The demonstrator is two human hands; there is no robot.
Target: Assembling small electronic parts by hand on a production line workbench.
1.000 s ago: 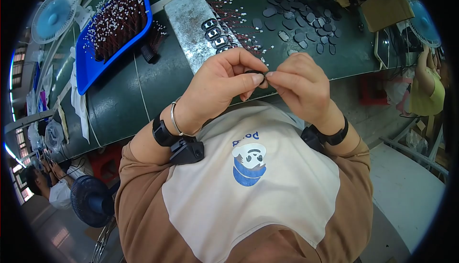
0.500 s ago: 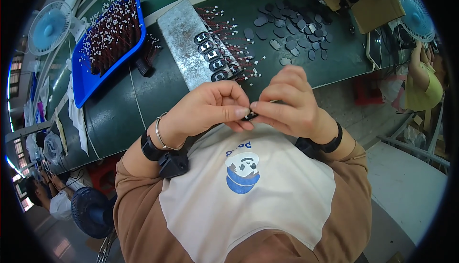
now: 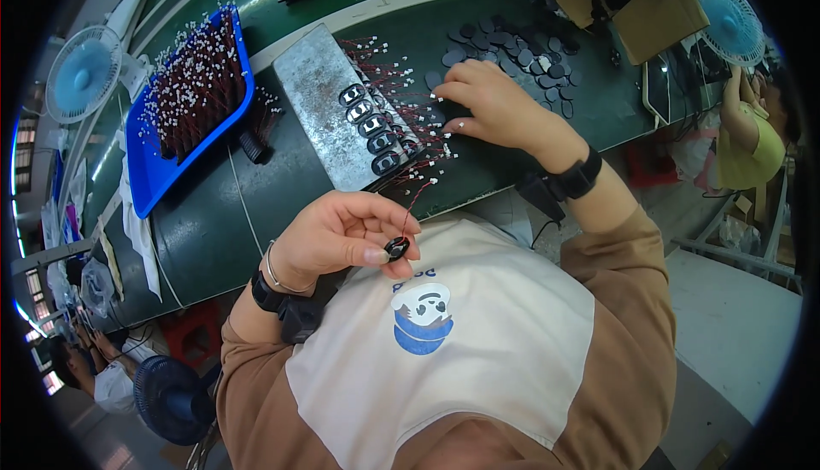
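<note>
Close to my apron, my left hand (image 3: 329, 235) pinches a small black oval speaker-like part (image 3: 396, 249) between thumb and fingers. A thin twisted red wire (image 3: 413, 207) rises from it to a white connector. My right hand (image 3: 500, 111) is stretched out over the table with thumb and forefinger apart; nothing shows in it. It is by the white connector ends of other parts and the near side of scattered dark oval pads (image 3: 500, 40). Left of it, several similar black oval parts (image 3: 366, 124) stand in a row on a metal block (image 3: 312, 73), their red wires pointing right.
A blue tray (image 3: 141, 175) at the left holds a heap of red wires with white connectors. A black coiled piece (image 3: 253, 147) lies beside it. Cardboard boxes (image 3: 662, 13) stand at the far right. Fans (image 3: 84, 73) and co-workers are at both sides.
My hands, together at the part before, are now apart. The right hand has moved forward and up over the table; the left has drawn slightly back with the part, its wire now visible.
</note>
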